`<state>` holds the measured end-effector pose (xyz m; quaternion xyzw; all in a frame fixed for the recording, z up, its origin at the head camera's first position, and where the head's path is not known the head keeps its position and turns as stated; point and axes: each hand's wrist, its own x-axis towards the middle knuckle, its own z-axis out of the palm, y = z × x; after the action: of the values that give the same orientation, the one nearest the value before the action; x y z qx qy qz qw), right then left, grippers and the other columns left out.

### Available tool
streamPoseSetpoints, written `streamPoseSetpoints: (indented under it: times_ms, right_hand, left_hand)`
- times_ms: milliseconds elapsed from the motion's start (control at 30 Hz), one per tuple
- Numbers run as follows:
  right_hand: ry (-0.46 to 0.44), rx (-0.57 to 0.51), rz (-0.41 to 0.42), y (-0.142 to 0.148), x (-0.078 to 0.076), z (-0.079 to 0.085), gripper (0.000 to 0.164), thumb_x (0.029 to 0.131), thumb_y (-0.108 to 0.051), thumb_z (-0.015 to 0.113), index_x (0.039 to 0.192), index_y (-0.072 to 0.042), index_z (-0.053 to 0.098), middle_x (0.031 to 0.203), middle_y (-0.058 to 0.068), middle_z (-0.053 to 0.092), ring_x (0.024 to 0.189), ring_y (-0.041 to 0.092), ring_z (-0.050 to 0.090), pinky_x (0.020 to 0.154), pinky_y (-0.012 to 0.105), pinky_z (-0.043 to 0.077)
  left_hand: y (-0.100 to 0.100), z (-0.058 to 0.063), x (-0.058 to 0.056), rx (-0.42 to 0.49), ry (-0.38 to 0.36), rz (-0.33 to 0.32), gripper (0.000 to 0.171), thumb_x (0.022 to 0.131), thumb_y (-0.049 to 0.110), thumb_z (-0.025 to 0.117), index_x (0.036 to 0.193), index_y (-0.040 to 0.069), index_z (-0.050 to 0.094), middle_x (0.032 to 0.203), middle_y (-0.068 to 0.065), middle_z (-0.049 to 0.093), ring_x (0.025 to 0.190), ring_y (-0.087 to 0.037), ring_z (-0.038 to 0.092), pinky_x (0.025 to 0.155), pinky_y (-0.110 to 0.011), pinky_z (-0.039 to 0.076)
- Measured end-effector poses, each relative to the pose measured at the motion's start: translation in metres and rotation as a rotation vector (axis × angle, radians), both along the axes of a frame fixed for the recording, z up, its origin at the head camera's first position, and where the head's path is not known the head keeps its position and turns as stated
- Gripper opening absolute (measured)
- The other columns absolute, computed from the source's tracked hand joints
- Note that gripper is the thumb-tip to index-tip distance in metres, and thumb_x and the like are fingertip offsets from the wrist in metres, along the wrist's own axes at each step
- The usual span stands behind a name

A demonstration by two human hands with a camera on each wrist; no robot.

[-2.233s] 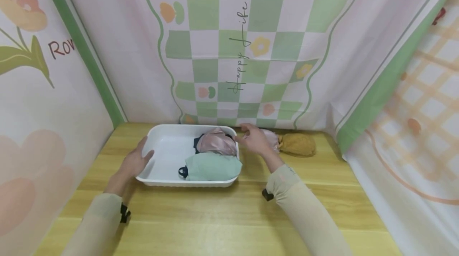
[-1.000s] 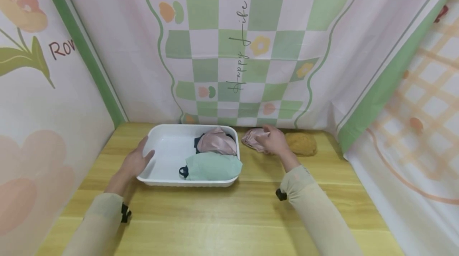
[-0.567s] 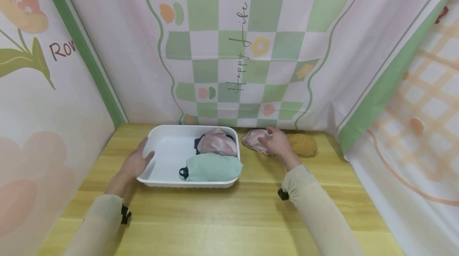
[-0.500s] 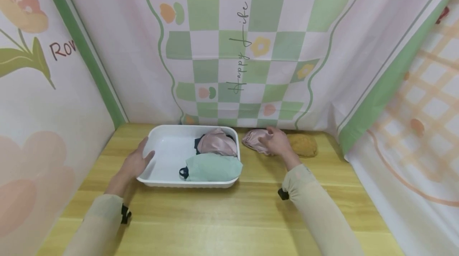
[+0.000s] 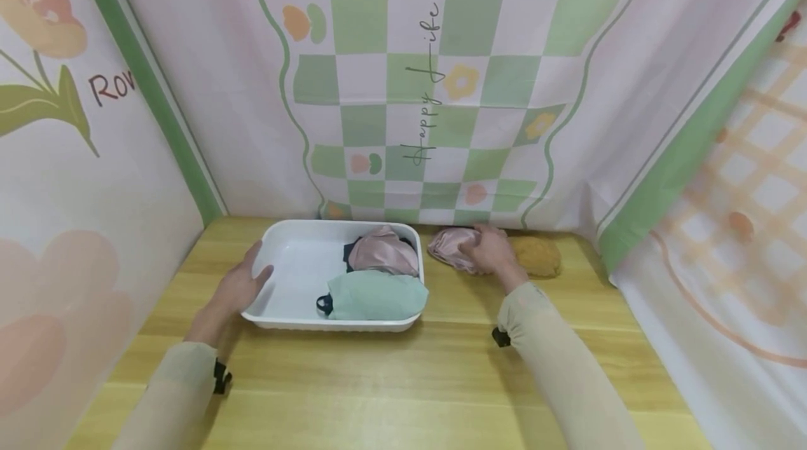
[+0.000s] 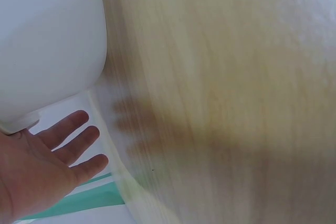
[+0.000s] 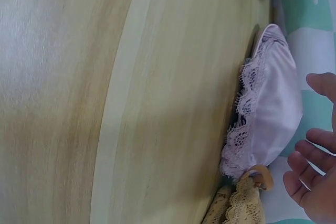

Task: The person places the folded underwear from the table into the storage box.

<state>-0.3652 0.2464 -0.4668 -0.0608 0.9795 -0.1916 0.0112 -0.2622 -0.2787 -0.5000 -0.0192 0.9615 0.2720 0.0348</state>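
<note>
Across the surface [image 5: 378, 387], right of the white tray [image 5: 290, 271], to a pink lace bra [image 5: 449, 248] beside a mustard bra [image 5: 539, 258]. Above the pink, apart, with spread fingers of the right hand [image 5: 493, 252]; at the tray's left rim, likewise of the left hand [image 5: 233, 287].

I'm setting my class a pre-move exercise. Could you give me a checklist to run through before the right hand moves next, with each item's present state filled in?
1. Left hand at the tray: ok, at its left rim.
2. Left hand's hold firm: cannot tell; three fingers stand straight, off the tray.
3. Right hand free: ok, fingers relaxed, holding nothing.
4. Lace piece apart from the yellow piece: not ok, they meet at one end.
5. Room in the tray: ok, its left part is bare.
6. Green bundle wholly inside the tray: not ok, its right end laps over the rim.
</note>
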Motion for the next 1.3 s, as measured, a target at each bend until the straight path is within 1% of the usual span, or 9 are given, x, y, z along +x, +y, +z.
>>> streamPoseSetpoints:
  times_ms: [200,267,400,600,767,867,967,1133,1300]
  right_hand:
    - [-0.012,0.027,-0.015,0.000,-0.004,-0.005,0.074,0.090,-0.043,0.062,0.147,0.001,0.042,0.146,0.029,0.047,0.133,0.052,0.042,0.114,0.060,0.038]
    - [-0.014,0.045,-0.014,0.000,-0.005,-0.007,0.075,0.090,-0.042,0.062,0.146,0.002,0.042,0.145,0.030,0.047,0.132,0.053,0.043,0.113,0.061,0.039]
    - [-0.016,0.065,-0.010,-0.001,-0.006,-0.011,0.075,0.089,-0.042,0.063,0.146,0.002,0.043,0.143,0.031,0.048,0.130,0.053,0.044,0.110,0.062,0.041]
    - [0.009,0.111,-0.015,-0.003,-0.009,-0.016,0.075,0.085,-0.043,0.067,0.144,-0.002,0.046,0.141,0.028,0.052,0.125,0.052,0.047,0.103,0.062,0.046]
    - [0.005,0.157,-0.011,-0.005,-0.010,-0.017,0.080,0.082,-0.046,0.070,0.142,0.001,0.046,0.136,0.029,0.053,0.119,0.051,0.049,0.100,0.063,0.047]
    - [-0.003,0.188,-0.005,-0.005,-0.011,-0.018,0.081,0.082,-0.048,0.069,0.139,0.005,0.046,0.131,0.031,0.055,0.117,0.050,0.050,0.100,0.062,0.047]
    - [0.003,0.209,0.000,-0.006,-0.013,-0.020,0.082,0.081,-0.049,0.068,0.138,0.006,0.047,0.127,0.030,0.058,0.116,0.049,0.052,0.103,0.061,0.045]
    - [0.014,0.248,0.025,-0.008,-0.016,-0.023,0.079,0.080,-0.054,0.068,0.133,0.002,0.054,0.123,0.026,0.064,0.116,0.046,0.056,0.105,0.057,0.044]
    - [0.009,0.275,0.029,-0.009,-0.017,-0.026,0.079,0.079,-0.058,0.069,0.131,0.000,0.055,0.121,0.023,0.066,0.115,0.043,0.057,0.106,0.057,0.044]
  left_hand:
    - [0.001,0.001,0.001,-0.002,-0.024,0.011,0.075,0.106,0.048,0.034,0.161,0.008,0.000,0.158,-0.035,0.024,0.138,-0.059,0.034,0.115,-0.067,0.031]
    - [0.001,0.000,0.002,0.002,-0.029,0.010,0.075,0.106,0.049,0.033,0.161,0.009,0.000,0.158,-0.035,0.023,0.138,-0.059,0.034,0.115,-0.068,0.031]
    - [0.001,-0.001,0.003,0.007,-0.027,0.007,0.075,0.106,0.048,0.033,0.161,0.009,0.000,0.158,-0.035,0.023,0.137,-0.059,0.034,0.114,-0.068,0.032]
    - [0.002,-0.002,0.003,0.007,-0.018,0.008,0.075,0.106,0.048,0.034,0.161,0.009,0.000,0.158,-0.034,0.024,0.137,-0.059,0.035,0.114,-0.068,0.032]
    - [0.003,-0.002,0.002,0.014,-0.023,0.009,0.075,0.106,0.048,0.034,0.161,0.011,0.000,0.159,-0.033,0.022,0.137,-0.059,0.034,0.114,-0.068,0.032]
    - [0.003,-0.001,0.001,0.017,-0.027,0.012,0.075,0.106,0.049,0.034,0.161,0.011,-0.001,0.159,-0.034,0.022,0.137,-0.059,0.034,0.114,-0.068,0.031]
    - [0.002,0.000,-0.001,0.016,-0.032,0.016,0.076,0.106,0.050,0.034,0.161,0.012,-0.002,0.159,-0.034,0.022,0.138,-0.058,0.034,0.115,-0.067,0.031]
    - [0.001,0.002,-0.001,0.010,-0.030,0.018,0.075,0.106,0.047,0.035,0.161,0.010,0.000,0.159,-0.034,0.022,0.137,-0.059,0.034,0.115,-0.067,0.031]
    - [0.002,0.001,-0.001,0.012,-0.033,0.024,0.075,0.106,0.047,0.035,0.161,0.011,0.000,0.160,-0.033,0.022,0.138,-0.058,0.034,0.115,-0.067,0.031]
